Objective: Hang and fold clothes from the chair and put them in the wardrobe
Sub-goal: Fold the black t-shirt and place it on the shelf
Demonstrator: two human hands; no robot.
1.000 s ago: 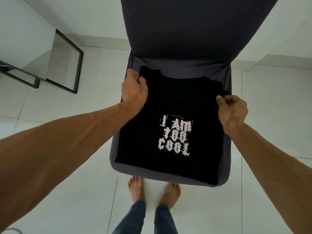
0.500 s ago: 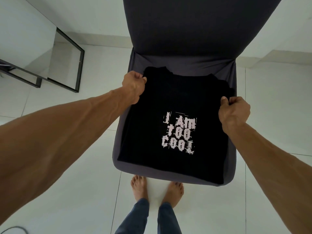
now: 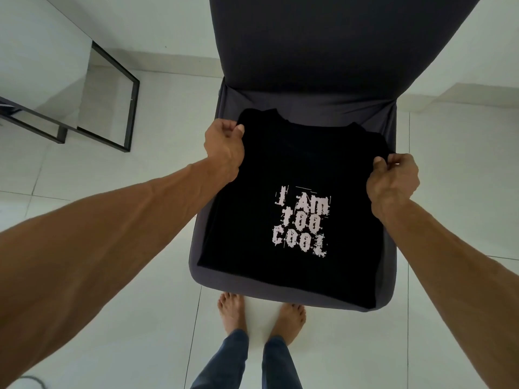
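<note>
Left hand (image 3: pixel 223 147) pinches the near shoulder of the black T-shirt (image 3: pixel 280 164), thumb over curled fingers; right hand (image 3: pixel 393 181) grips the opposite shoulder edge likewise. Between my hands, and from them back toward me, the shirt lies front up on the seat of the grey chair (image 3: pixel 337 51), its sides apparently tucked under into a rectangle. White distressed print (image 3: pixel 302 221), nearer me than either hand, reads "I AM TOO COOL"; no brand label shows. Judged progress: folding under way, with the last fold and the carry to the wardrobe not yet done.
</note>
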